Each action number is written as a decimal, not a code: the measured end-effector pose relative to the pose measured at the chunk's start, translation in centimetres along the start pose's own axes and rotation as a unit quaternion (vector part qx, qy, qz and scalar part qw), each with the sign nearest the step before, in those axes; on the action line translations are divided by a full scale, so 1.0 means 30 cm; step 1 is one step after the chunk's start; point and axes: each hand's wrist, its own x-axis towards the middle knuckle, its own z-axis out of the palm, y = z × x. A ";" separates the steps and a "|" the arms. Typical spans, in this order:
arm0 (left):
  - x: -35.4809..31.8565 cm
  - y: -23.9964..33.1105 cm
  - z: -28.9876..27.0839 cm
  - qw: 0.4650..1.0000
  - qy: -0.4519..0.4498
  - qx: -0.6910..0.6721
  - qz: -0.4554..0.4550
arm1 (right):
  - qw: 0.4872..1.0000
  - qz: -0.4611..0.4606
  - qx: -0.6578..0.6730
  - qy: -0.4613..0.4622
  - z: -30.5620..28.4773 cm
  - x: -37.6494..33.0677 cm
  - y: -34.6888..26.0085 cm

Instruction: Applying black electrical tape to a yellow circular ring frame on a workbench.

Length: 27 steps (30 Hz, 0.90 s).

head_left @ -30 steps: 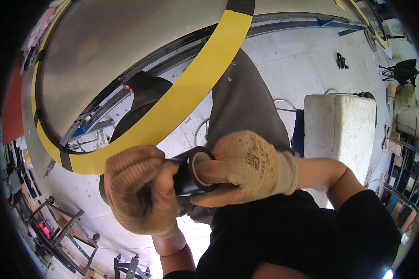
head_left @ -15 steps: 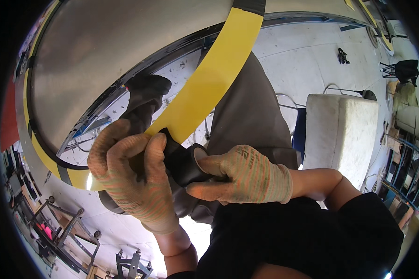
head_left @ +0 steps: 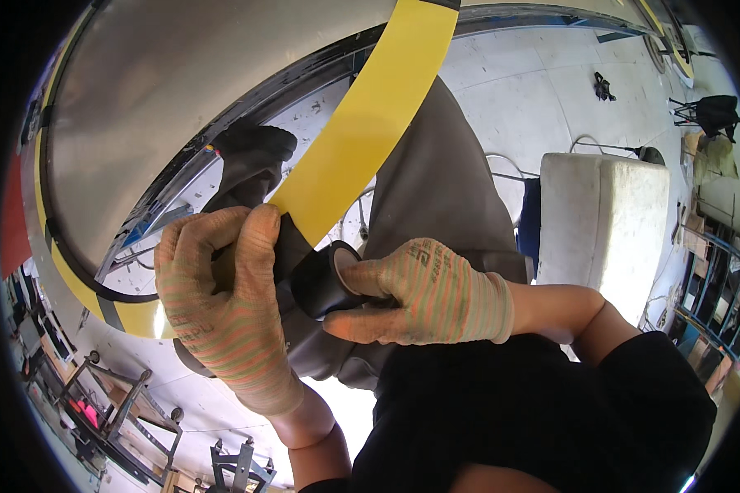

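Note:
A curved yellow strip [head_left: 366, 123] with black bands runs down between my legs to my hands. My gloved left hand [head_left: 222, 304] is closed on the strip's left edge, thumb on top, where a length of black tape [head_left: 291, 240] lies across the yellow. The fingertips behind the strip are hidden. My gloved right hand [head_left: 436, 292] grips a roll of black tape [head_left: 316, 283], its thumb at the core opening and a finger below. The tape runs from this roll up to the strip, close to the left thumb.
A large metal panel [head_left: 197, 90] with a dark rim lies ahead on the left. To my right stands a worn white foam block [head_left: 600, 230]. A wheeled frame [head_left: 123, 403] is at the lower left; a shelf rack [head_left: 711, 287] stands far right. A black folding stool [head_left: 711, 115] is beyond.
My left thumb has shifted up and left along the strip's edge, with its fingers more curled. The right hand and tape roll have moved slightly upward; the strip appears a little higher.

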 end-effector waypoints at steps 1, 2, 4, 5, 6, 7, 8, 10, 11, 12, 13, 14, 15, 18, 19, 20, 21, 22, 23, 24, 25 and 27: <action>0.002 0.002 0.008 1.000 0.001 -0.014 -0.020 | 1.000 -0.025 0.013 0.001 0.001 -0.005 0.000; 0.008 0.001 0.016 1.000 0.018 0.003 -0.013 | 1.000 0.014 0.009 0.006 0.003 -0.005 0.001; 0.009 -0.010 0.025 0.998 0.050 0.026 0.002 | 0.994 0.105 0.032 -0.023 0.001 0.002 0.001; 0.006 -0.021 0.024 0.996 0.076 0.032 0.031 | 0.988 0.145 0.048 -0.035 -0.003 0.011 0.000; -0.005 -0.035 0.015 0.993 0.099 0.026 0.063 | 0.981 0.172 0.073 -0.044 -0.008 0.027 0.002; -0.015 -0.054 0.001 0.989 0.110 0.040 0.093 | 0.973 0.200 0.099 -0.053 -0.015 0.043 0.002; -0.035 -0.073 -0.031 0.951 0.169 0.084 0.245 | 0.972 0.207 0.096 -0.062 -0.022 0.065 0.003; -0.097 -0.122 -0.064 0.878 0.293 0.074 0.371 | 0.967 0.226 0.087 -0.081 -0.037 0.107 0.008; -0.145 -0.144 -0.064 0.893 0.277 -0.002 0.355 | 0.962 0.228 0.111 -0.096 -0.045 0.127 0.014; -0.195 -0.170 -0.053 0.924 0.202 -0.058 0.318 | 0.962 0.227 0.120 -0.091 -0.048 0.141 0.018; -0.227 -0.197 -0.035 0.957 0.127 -0.098 0.241 | 0.962 0.224 0.129 -0.086 -0.050 0.154 0.026; -0.254 -0.225 -0.004 0.974 0.070 -0.138 0.165 | 0.962 0.222 0.138 -0.081 -0.049 0.159 0.034; -0.261 -0.249 0.026 0.979 0.030 -0.176 0.096 | 0.966 0.199 0.147 -0.073 -0.044 0.163 0.044; -0.212 -0.296 0.137 0.890 0.018 -0.456 -0.001 | 0.971 0.101 0.218 -0.013 -0.022 0.157 0.078; -0.182 -0.296 0.165 0.810 0.053 -0.584 0.003 | 0.987 0.094 0.133 -0.011 -0.015 0.162 0.090; -0.145 -0.289 0.190 0.769 0.072 -0.635 0.034 | 0.997 0.069 0.047 0.001 -0.013 0.168 0.102; -0.116 -0.277 0.190 0.759 0.069 -0.646 0.029 | 0.999 0.028 -0.014 0.019 -0.013 0.183 0.115; -0.091 -0.260 0.183 0.750 0.068 -0.658 0.015 | 1.000 0.008 -0.014 0.024 -0.017 0.202 0.125; -0.073 -0.244 0.169 0.789 0.086 -0.608 0.018 | 0.999 -0.027 0.011 0.036 -0.024 0.230 0.136; -0.061 -0.229 0.153 0.811 0.080 -0.579 0.015 | 0.996 -0.062 0.037 0.048 -0.034 0.263 0.145; -0.058 -0.215 0.133 0.814 0.059 -0.577 0.004 | 0.993 -0.083 0.072 0.049 -0.048 0.301 0.157; -0.067 -0.201 0.107 0.811 0.039 -0.583 -0.023 | 0.979 -0.117 0.168 -0.009 -0.074 0.373 0.180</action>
